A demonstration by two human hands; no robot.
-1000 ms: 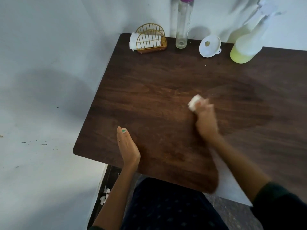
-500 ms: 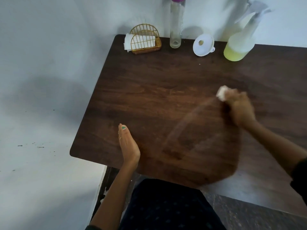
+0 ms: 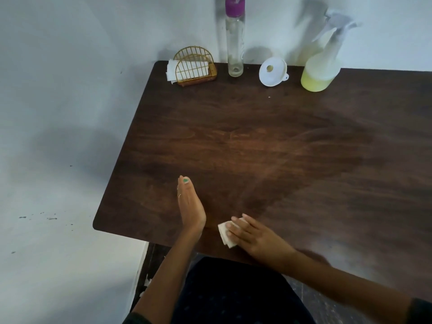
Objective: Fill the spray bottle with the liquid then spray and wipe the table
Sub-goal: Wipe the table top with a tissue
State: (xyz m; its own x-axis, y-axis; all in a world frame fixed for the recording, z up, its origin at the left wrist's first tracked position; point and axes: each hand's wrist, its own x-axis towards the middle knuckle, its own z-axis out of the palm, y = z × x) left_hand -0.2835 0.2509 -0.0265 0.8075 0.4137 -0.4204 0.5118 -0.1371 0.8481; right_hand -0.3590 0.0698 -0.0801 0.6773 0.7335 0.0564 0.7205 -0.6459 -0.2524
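On the dark wooden table (image 3: 257,127), my right hand (image 3: 254,237) presses a folded white tissue (image 3: 225,233) flat near the front edge, fingers spread over it. Just left of it my left hand (image 3: 189,204) rests on its edge on the tabletop, fingers straight and together, holding nothing. The spray bottle (image 3: 321,64) with yellow-green liquid stands at the back right against the wall. A damp, darker patch covers the table's middle and right.
Along the back edge stand a gold wire holder with tissues (image 3: 192,67), a tall clear bottle with a purple cap (image 3: 235,36) and a white funnel (image 3: 272,71) on its side. White walls close the back and left. My dark-clothed lap is below the front edge.
My right hand swept the tissue from the table's middle out to the right, then back toward me to the front edge beside my left hand. The left hand stayed put.
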